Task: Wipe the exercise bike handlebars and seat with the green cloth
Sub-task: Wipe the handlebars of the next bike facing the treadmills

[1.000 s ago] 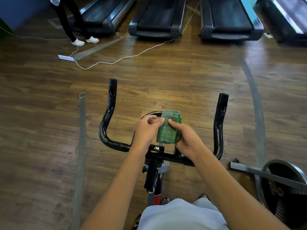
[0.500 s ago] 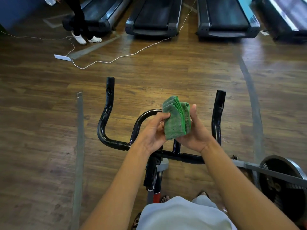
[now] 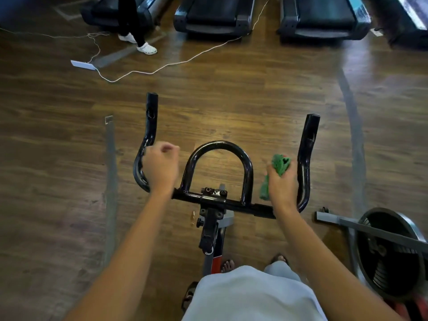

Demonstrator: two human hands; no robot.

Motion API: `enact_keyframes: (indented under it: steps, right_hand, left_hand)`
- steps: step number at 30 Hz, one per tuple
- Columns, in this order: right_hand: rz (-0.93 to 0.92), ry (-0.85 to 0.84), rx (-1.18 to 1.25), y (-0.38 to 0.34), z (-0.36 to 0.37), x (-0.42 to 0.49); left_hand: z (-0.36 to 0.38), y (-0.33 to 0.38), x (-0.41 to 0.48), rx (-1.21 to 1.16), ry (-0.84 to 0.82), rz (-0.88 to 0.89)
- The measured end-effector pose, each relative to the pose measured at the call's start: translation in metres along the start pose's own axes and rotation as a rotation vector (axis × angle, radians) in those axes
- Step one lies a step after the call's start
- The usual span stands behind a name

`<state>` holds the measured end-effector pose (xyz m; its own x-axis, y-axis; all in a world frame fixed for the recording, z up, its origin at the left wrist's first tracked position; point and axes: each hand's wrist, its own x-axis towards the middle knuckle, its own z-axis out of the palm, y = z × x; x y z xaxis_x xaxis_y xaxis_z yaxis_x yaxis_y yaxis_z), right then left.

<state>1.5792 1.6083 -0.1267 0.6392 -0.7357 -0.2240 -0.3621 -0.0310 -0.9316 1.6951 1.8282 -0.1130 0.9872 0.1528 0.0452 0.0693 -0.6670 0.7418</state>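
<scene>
Green cloth (image 3: 279, 166) bunched in right hand (image 3: 281, 184) grip, left hand (image 3: 161, 166) fisted

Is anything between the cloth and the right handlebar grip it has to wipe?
Nothing visible. The right hand grips the green cloth just beside the right handlebar, with only open air between them.

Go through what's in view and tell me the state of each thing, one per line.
green cloth: bunched, gripped in right hand
right hand: beside the right handlebar horn
left hand: curled at left handlebar horn, grip unclear
handlebars: bare black metal
white cable: loose across floor
</scene>
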Motion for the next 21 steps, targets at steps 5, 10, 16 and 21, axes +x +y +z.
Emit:
enact_keyframes:
  steps: [5,10,16,21]
  right_hand:
    - [-0.3,-0.295,-0.692,0.021,0.031,-0.042]
    - [-0.388,-0.19,-0.681,0.016,0.048,-0.003]
    - [-0.414,-0.29,-0.86,0.028,0.03,-0.044]
    - [-0.461,-0.213,-0.832,0.004,0.062,0.015]
  left_hand:
    - [-0.016,-0.061,0.026,0.113,0.104,-0.312]
    - [0.002,-0.076,0.02,-0.118,0.116,-0.378]
    - [0.009,-0.078,0.02,-0.221,0.169,-0.376]
    - [0.012,-0.081,0.021,-0.213,0.209,-0.382]
